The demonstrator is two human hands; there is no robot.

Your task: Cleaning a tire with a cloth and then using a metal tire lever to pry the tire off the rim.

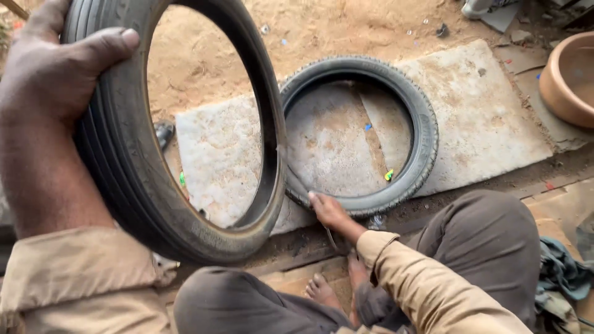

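Note:
My left hand (52, 74) grips the tread of a worn black tyre (130, 185), held upright close to the camera at the left. My right hand (328, 210) reaches down and rests its fingers on the near edge of a second black tyre (424, 133), which lies flat on a pale stone slab (482, 111). Both arms wear tan sleeves. My knees in dark trousers and a bare foot (322, 289) show at the bottom.
Sandy ground lies beyond the slabs. A second pale slab (213, 154) shows through the held tyre. A brown clay basin (566, 80) stands at the right edge. Crumpled cloth (560, 272) lies at the lower right. Small scraps dot the ground.

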